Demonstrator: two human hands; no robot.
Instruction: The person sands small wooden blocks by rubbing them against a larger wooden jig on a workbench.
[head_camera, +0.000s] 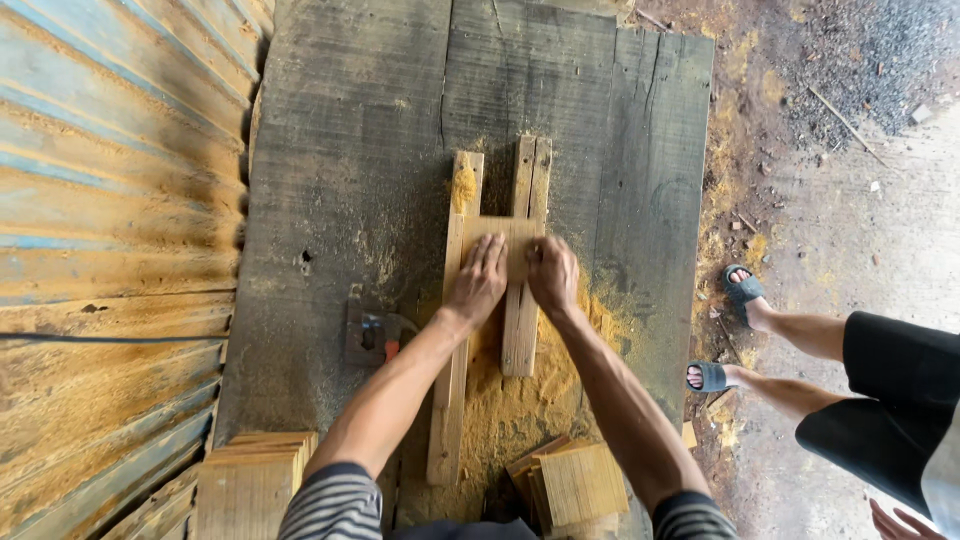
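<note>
On a worn grey plank worktable (350, 150) dusted with yellow sawdust (500, 410), left hand (478, 282) presses flat, fingers extended, and right hand (552, 275) curls closed, both on a small pale wooden board (500, 232) lying across two parallel wooden rails (520, 330). Corrugated metal sheet (110, 220) lies left; a bystander's sandalled feet (740, 290) stand on dirt floor right.

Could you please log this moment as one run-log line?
left hand: flat on small wooden block | right hand: pressing same block | block: between two wooden rails | sawdust: around
</note>
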